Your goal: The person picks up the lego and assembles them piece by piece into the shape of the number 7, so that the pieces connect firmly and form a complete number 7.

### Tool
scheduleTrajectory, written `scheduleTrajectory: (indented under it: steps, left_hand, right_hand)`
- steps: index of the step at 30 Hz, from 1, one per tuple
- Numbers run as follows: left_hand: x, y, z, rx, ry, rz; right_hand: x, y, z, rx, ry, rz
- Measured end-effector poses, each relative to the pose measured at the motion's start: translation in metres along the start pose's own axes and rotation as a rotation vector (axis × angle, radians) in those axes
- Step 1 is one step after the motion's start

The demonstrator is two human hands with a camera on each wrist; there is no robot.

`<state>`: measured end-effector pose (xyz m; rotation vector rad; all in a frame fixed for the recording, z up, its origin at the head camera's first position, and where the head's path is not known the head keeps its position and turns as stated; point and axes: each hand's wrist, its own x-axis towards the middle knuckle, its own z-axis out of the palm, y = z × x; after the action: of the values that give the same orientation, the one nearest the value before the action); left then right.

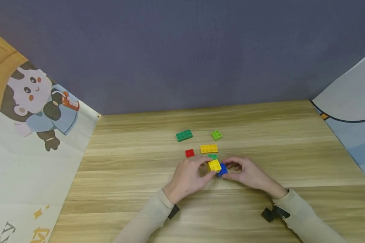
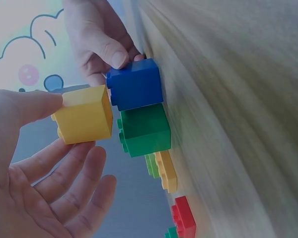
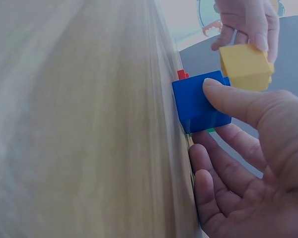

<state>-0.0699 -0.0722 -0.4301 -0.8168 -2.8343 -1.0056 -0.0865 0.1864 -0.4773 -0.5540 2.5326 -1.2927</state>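
Observation:
My left hand point(image 1: 189, 175) pinches a yellow block point(image 2: 84, 115) between thumb and fingers, raised above the table, its studs facing up. Beside and slightly below it, a blue block point(image 3: 201, 101) stands on the wood, and my right hand point(image 1: 246, 172) grips its sides with thumb and fingers. A green block point(image 2: 145, 130) sits right next to the blue one on the far side; in the head view the yellow block and left hand partly cover it. In the left wrist view the yellow block overlaps the blue block's studs; whether they touch I cannot tell.
Behind the hands lie a flat yellow brick point(image 1: 209, 149), a red brick point(image 1: 189, 153), a dark green brick point(image 1: 184, 135) and a small light green brick point(image 1: 216, 135). The wooden table point(image 1: 124, 168) ends at a dark back wall point(image 1: 200, 54). Printed panels stand at both sides.

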Motion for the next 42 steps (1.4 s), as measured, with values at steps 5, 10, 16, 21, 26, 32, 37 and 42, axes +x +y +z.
scheduleTrajectory:
  steps: [5,10,16,21,26,32,37,42]
  left_hand:
    - [0.003,0.0,0.0,-0.016,-0.009,0.007]
    - [0.007,0.0,0.001,-0.031,-0.031,-0.013]
    - [0.01,-0.001,0.004,-0.032,-0.042,-0.008]
    - [0.011,-0.002,0.006,-0.018,-0.045,0.005]
    - [0.011,-0.002,0.008,-0.011,-0.05,0.036]
    - [0.012,0.0,0.008,0.001,-0.048,0.05]
    - [0.013,0.0,0.01,0.029,-0.051,0.049]
    - [0.014,0.001,0.011,0.059,-0.036,0.071]
  right_hand:
    - [-0.001,-0.003,0.002,-0.011,0.01,0.002]
    - [0.0,-0.005,0.004,-0.005,0.015,0.008]
    - [0.0,-0.006,0.005,-0.013,0.02,0.019]
    - [-0.001,-0.005,0.006,-0.018,0.017,0.026]
    - [0.0,-0.004,0.006,-0.021,0.014,0.018]
    - [0.001,-0.004,0.006,-0.011,0.007,0.017]
    - [0.0,-0.004,0.004,-0.013,0.002,0.011]
    - [-0.001,-0.001,0.001,-0.029,-0.004,-0.029]
